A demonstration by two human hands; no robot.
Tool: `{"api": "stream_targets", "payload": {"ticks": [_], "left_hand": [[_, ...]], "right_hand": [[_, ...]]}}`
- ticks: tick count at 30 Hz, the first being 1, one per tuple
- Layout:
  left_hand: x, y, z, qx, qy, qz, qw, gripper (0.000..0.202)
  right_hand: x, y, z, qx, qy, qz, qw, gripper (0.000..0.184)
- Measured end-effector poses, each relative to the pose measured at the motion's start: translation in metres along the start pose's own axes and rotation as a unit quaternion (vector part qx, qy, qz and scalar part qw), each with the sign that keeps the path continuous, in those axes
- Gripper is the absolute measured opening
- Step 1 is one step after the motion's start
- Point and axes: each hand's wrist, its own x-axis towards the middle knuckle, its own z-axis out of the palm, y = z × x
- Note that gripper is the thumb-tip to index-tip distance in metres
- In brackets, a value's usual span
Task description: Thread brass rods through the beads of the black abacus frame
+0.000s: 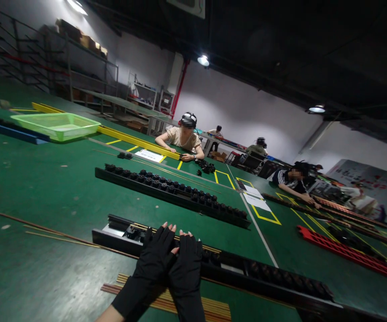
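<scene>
My left hand [156,248] and my right hand [187,254], both in black fingerless gloves, rest side by side on a long black channel rail [267,281]. Their fingers stretch forward together over its far edge, palms down, with neither hand wrapped round anything. Thin brass-coloured rods [210,248] run along the rail and pass under my fingers. Black small parts [136,232] sit inside the rail left of my hands, and a row of dark parts [287,277] fills its right end. What lies directly beneath my palms is hidden.
Bundled brass and reddish rods [213,308] lie below my wrists. Farther off are a second black rail [176,191] with black parts, a green basket [59,127], a yellow rail [140,142] and a red rail [341,250]. Several co-workers, one person [183,136] opposite, are around.
</scene>
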Motion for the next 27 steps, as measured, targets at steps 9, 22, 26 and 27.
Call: {"api": "stream_targets", "payload": {"ticks": [9, 22, 26, 27], "left_hand": [[0.004, -0.005, -0.011, -0.037, -0.020, -0.054, 0.998, 0.056], [-0.001, -0.018, -0.017, 0.000, -0.027, -0.053, 0.998, 0.043], [-0.004, -0.019, -0.015, -0.006, -0.017, -0.040, 0.999, 0.045], [-0.004, -0.019, -0.016, -0.012, -0.016, -0.039, 0.999, 0.047]], "right_hand": [[-0.006, 0.006, 0.009, -0.030, -0.030, -0.023, 0.999, 0.051], [-0.012, 0.019, 0.017, -0.079, -0.054, -0.069, 0.993, 0.063], [-0.011, 0.021, 0.019, -0.089, -0.054, -0.074, 0.992, 0.058], [-0.011, 0.021, 0.019, -0.093, -0.055, -0.074, 0.991, 0.058]]}}
